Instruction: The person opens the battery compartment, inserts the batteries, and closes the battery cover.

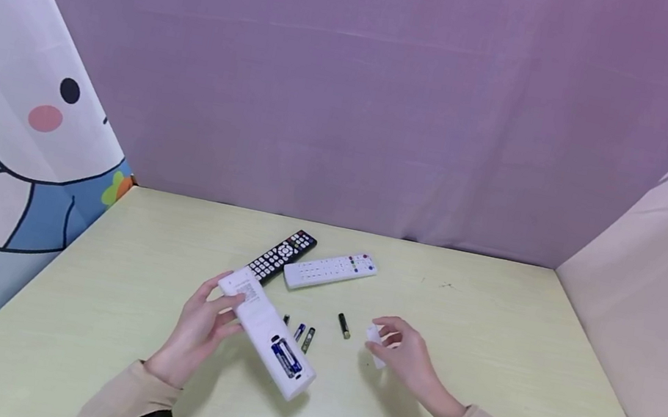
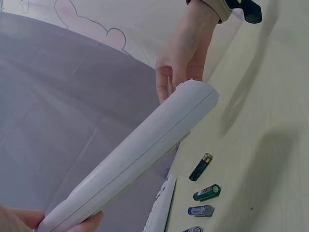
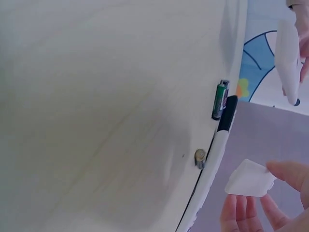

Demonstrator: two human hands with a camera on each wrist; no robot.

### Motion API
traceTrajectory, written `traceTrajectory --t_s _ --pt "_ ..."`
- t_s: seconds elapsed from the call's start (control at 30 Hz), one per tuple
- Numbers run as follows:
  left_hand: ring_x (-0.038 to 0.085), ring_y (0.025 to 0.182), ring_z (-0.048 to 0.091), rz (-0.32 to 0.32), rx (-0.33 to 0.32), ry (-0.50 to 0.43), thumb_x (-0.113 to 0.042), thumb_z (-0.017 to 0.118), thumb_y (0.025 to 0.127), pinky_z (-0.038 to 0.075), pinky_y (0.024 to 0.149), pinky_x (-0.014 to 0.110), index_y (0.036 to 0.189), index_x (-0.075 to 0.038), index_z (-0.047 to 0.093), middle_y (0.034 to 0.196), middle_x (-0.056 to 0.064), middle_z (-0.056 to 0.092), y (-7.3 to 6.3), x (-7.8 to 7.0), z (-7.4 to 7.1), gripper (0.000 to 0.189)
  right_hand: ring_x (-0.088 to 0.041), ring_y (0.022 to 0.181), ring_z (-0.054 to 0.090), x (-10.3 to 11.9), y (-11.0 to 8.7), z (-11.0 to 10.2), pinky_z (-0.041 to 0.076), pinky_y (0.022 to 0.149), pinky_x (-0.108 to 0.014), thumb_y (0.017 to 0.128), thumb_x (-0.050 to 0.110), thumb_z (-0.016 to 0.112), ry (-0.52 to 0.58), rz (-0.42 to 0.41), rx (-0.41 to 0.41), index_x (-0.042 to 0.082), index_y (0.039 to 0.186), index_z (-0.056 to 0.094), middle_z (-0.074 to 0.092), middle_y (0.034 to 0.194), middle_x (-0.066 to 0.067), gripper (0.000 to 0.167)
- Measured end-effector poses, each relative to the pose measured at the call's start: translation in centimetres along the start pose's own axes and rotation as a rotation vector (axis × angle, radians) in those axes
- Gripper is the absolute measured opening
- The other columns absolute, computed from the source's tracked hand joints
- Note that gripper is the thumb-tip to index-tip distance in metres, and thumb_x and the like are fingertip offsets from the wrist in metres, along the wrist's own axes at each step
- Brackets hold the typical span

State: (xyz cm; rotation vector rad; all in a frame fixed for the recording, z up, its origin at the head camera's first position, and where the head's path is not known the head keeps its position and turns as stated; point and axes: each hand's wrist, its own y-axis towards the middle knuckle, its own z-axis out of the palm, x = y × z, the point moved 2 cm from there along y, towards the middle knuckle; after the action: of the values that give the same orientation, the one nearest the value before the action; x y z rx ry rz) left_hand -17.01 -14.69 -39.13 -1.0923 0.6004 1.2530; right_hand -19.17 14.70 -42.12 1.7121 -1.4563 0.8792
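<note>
Purple cloth (image 1: 354, 93) hangs behind a pale table (image 1: 491, 303) in the head view. Above the table, the left hand (image 1: 199, 326) grips the far end of the held remote (image 1: 263, 324), thumb on its back, fingers partly hidden; two batteries (image 1: 285, 357) show inside it. Right of the held remote, the right hand (image 1: 408, 356) pinches a small cover (image 1: 374, 333), partly masked by its fingers. Beyond the held remote lie a white remote (image 1: 329, 272) and a black remote (image 1: 283, 253), whose near end it hides. Four loose batteries (image 1: 308, 340) lie to its right, the leftmost mostly covered by it.

From the left wrist, the held remote shows side-on, its two batteries out of sight; the left hand is cropped, and the lowest loose battery is cut off.

From the right wrist, the cover sits between thumb and curled fingers, the palm cropped.
</note>
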Motion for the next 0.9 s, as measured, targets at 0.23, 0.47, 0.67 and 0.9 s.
traceTrajectory --t_s 0.23,0.47,0.67,0.9 --pt "0.016 0.083 0.061 0.008 -0.003 0.01 0.004 0.042 0.087 0.053 0.077 0.03 0.135 -0.013 0.026 0.128 0.016 0.036 0.1 0.2 0.4 0.054 -0.017 0.072 0.056 1.1 -0.4 0.5 0.049 0.055 -0.02 0.069 0.002 0.071 0.051 -0.009 -0.009 -0.001 0.101 0.06 0.059 0.082 -0.006 0.034" --pt "0.017 0.081 0.061 0.015 -0.01 0.011 0.004 0.043 0.086 0.054 0.074 0.03 0.134 -0.012 0.029 0.121 0.016 0.041 0.4 0.5 1.0 0.052 -0.016 0.073 0.056 1.9 -0.6 1.0 0.05 0.063 -0.02 0.069 0.003 0.072 0.073 -0.037 -0.009 0.001 0.101 0.061 0.058 0.082 -0.005 0.034" --pt "0.017 0.078 0.061 0.022 -0.01 0.002 0.004 0.045 0.085 0.055 0.071 0.03 0.134 -0.012 0.028 0.116 0.015 0.045 0.7 0.7 1.6 0.054 -0.016 0.075 0.056 2.5 -0.8 1.4 0.052 0.067 -0.022 0.07 0.003 0.071 0.114 -0.049 -0.002 0.0 0.102 0.061 0.058 0.082 -0.005 0.034" --pt "0.017 0.079 0.061 0.027 -0.006 -0.003 0.004 0.045 0.086 0.054 0.073 0.031 0.134 -0.011 0.027 0.122 0.019 0.041 0.8 0.9 2.1 0.054 -0.015 0.076 0.056 3.6 -1.2 1.8 0.052 0.068 -0.025 0.07 0.005 0.072 0.161 -0.051 -0.009 0.003 0.103 0.061 0.058 0.083 -0.003 0.034"
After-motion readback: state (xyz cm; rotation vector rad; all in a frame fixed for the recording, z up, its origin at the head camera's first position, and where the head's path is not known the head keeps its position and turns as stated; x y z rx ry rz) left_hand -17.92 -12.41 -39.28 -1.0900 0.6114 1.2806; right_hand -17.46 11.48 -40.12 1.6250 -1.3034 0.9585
